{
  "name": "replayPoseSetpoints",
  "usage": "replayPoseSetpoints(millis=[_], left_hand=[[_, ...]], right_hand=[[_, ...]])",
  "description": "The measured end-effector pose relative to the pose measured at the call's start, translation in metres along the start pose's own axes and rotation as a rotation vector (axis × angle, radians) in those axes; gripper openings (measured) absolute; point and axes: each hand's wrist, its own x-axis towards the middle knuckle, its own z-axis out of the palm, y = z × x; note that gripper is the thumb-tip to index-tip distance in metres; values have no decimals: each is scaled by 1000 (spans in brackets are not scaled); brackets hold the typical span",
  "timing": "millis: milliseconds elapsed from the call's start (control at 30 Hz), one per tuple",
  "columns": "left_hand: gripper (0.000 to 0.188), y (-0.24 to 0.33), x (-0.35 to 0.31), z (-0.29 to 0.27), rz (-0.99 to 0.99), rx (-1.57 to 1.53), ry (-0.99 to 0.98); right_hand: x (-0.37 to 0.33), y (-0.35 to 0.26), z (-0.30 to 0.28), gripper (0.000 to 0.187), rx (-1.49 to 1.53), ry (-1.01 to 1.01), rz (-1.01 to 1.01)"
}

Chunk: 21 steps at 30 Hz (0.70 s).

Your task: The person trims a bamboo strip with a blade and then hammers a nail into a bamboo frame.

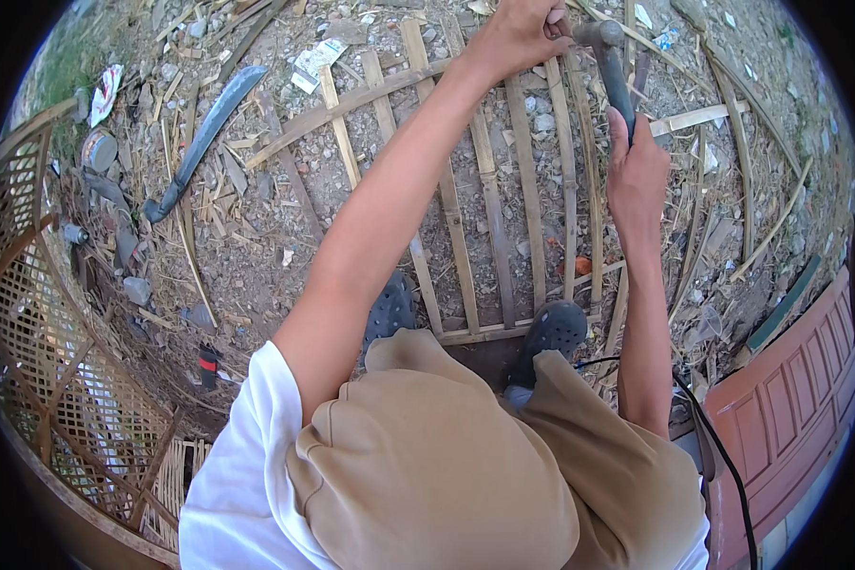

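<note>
My right hand is wrapped round the handle of a hammer, its head up near my left fingertips. At the far end of the slats, my left hand is closed in a pinch. Whatever is between those fingertips is too small to make out. Below both hands, a frame of thin bamboo slats lies on the ground, its long pieces running away from me. A curved crosspiece goes over the far part, and a short crosspiece joins the near ends by my shoes.
A machete lies on the littered dirt to the left, near a tin can. A woven lattice panel stands at the left edge. On the right are a reddish-brown panelled board, a black cable and loose strips.
</note>
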Motion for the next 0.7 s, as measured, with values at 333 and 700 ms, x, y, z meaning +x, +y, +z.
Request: replayPoseSetpoints(millis=[333,700], left_hand=[[30,-8,-6,3,16,-148,44],[24,-4,-2,-2,-22,-111,13]], right_hand=[[1,-22,3,42,-18,49,67],[-20,-45,-18,46,34,15,124]])
